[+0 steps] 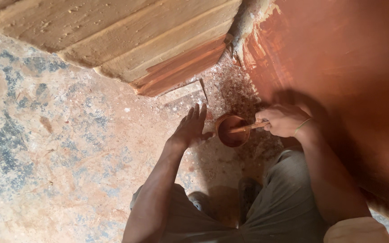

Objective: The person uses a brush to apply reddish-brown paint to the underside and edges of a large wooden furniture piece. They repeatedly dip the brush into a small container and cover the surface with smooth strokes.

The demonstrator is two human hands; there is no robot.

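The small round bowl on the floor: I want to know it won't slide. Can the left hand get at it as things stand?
Probably yes. The left hand rests open beside the bowl, its thumb at the rim, with nothing between them. The right hand only holds a stick in it.

Two hands are in view: one left hand (190, 128) and one right hand (283, 120). There is one small round bowl (231, 130) filled with reddish-brown paint. One brush (248, 128) lies across it, its handle in the right hand's grip. One thin band (301, 127) circles the right wrist. Two shoes show below, a left shoe (197, 200) and a right shoe (248, 191). One wooden door (127, 40) stands at the top, and one painted wall (347, 67) fills the right side. One mottled floor (59, 148) lies beneath.
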